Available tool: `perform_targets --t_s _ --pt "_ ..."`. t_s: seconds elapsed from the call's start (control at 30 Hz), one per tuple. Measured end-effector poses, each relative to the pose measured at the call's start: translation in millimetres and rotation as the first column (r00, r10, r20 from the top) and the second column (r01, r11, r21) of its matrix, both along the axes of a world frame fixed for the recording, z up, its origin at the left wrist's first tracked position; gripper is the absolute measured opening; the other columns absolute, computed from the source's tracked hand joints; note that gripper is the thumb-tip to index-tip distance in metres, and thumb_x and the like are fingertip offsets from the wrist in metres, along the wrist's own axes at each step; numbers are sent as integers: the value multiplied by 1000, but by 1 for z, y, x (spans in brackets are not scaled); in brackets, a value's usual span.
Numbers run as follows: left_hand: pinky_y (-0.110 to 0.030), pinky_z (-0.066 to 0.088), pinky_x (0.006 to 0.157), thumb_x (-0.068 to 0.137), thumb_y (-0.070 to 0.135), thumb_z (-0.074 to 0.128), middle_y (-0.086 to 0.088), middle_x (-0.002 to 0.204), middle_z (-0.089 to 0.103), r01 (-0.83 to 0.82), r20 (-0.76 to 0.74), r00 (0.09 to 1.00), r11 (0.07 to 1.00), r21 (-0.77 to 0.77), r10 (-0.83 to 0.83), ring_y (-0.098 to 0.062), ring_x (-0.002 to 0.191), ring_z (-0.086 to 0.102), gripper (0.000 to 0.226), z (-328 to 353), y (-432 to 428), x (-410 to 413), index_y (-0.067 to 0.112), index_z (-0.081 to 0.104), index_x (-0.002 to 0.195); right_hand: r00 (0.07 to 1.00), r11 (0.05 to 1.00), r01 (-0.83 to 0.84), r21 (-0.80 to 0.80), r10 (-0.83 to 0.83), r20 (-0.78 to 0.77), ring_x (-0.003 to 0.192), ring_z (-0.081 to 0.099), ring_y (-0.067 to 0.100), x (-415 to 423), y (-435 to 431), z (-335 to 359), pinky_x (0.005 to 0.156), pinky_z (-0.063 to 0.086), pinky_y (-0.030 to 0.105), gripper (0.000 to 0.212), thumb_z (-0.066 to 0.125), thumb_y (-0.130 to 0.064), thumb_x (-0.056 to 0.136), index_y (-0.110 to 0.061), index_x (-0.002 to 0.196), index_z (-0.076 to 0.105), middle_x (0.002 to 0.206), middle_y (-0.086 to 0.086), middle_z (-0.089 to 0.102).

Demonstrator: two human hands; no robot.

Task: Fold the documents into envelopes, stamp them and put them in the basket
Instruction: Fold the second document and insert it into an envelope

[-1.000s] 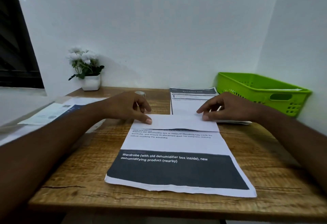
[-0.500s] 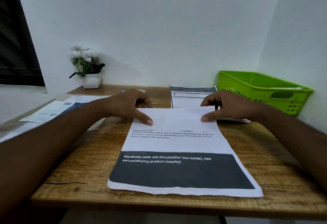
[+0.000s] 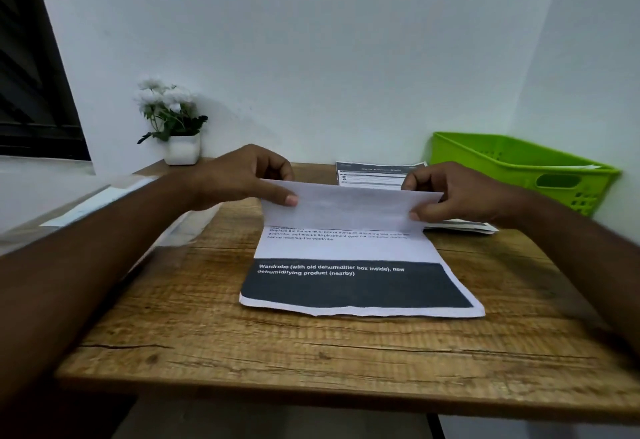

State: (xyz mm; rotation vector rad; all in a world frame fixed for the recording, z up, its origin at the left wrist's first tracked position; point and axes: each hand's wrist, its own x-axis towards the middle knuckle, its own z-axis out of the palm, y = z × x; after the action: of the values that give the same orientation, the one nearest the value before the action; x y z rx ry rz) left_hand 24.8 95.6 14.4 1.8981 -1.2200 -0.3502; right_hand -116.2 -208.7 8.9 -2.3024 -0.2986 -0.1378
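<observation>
A printed document (image 3: 349, 282) with a dark band near its front edge lies in the middle of the wooden table (image 3: 311, 362). Its far part is lifted and curled toward me, blank side showing. My left hand (image 3: 242, 178) pinches the left corner of that flap, and my right hand (image 3: 460, 196) pinches the right corner. Behind the flap lies a stack of further documents (image 3: 377, 173). The green basket (image 3: 519, 164) stands at the back right with some paper inside.
A small white pot with white flowers (image 3: 176, 126) stands at the back left corner. Envelopes or papers (image 3: 100, 201) lie along the table's left side, partly behind my left arm. White walls close the back and right.
Both hands have raised the document's far edge off the table and brought the flap further toward me, so it now stands up instead of lying flat.
</observation>
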Motion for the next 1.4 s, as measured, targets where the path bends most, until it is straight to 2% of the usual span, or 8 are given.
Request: perform_targets --t_s 0.17,0.33,0.43,0.63,0.9,1.0,1.2,1.4 --pt "-15 48 70 77 18 72 0 87 72 134 -57 991 956 260 -123 -8 82 65 6 2 5 0 21 73 82 984 989 -107 -102 91 -156 84 62 14 -3 1 3 76 46 23 21 77 2 76 -15 84 68 87 5 69" --pt "-15 47 83 56 57 83 -4 119 68 193 -85 981 919 344 -174 -13 113 61 72 7 10 2 10 70 109 979 963 -131 -237 89 -182 101 65 18 -5 4 8 82 48 20 27 88 -34 65 -27 88 75 102 4 73" --pt "-13 47 79 49 61 84 0 111 70 147 -63 989 926 348 -134 -10 106 63 71 3 4 -1 18 73 104 965 950 -175 -257 114 -235 98 64 7 -8 8 12 82 46 16 52 82 -63 56 -30 96 76 101 -2 72" --pt "-10 44 68 52 48 86 6 96 63 -49 228 972 911 409 -50 -10 89 58 55 -3 -11 -12 31 68 101 984 959 -111 -261 69 -164 92 65 6 -5 17 7 73 42 7 33 82 -43 69 -31 98 75 101 -11 73" --pt "-7 41 61 55 45 90 18 82 61 -43 197 979 902 430 -48 7 72 56 57 -4 -14 -19 31 65 105 992 909 -86 -409 38 -124 85 58 0 0 27 4 69 41 9 57 86 -56 54 -44 106 68 95 -22 63" --pt "-8 43 60 61 30 88 18 82 69 -50 230 972 916 399 -47 6 74 62 36 0 -15 -23 25 67 90 995 905 -71 -419 35 -94 78 53 -1 -1 28 4 67 40 11 53 89 -55 52 -43 98 66 86 -22 59" --pt "-3 42 63 63 25 87 20 83 61 -119 231 970 978 170 77 16 78 58 32 2 -11 -23 34 62 82 994 951 -41 -305 70 82 71 60 4 -5 28 9 64 44 21 29 89 -31 65 -23 81 65 79 -12 67" --pt "-18 50 71 74 15 81 6 91 70 -71 191 981 986 152 41 -7 85 65 16 1 -9 -19 22 68 79 994 974 -74 -213 89 63 74 65 6 -7 30 11 67 50 23 23 85 -15 73 -19 84 65 80 -9 70"
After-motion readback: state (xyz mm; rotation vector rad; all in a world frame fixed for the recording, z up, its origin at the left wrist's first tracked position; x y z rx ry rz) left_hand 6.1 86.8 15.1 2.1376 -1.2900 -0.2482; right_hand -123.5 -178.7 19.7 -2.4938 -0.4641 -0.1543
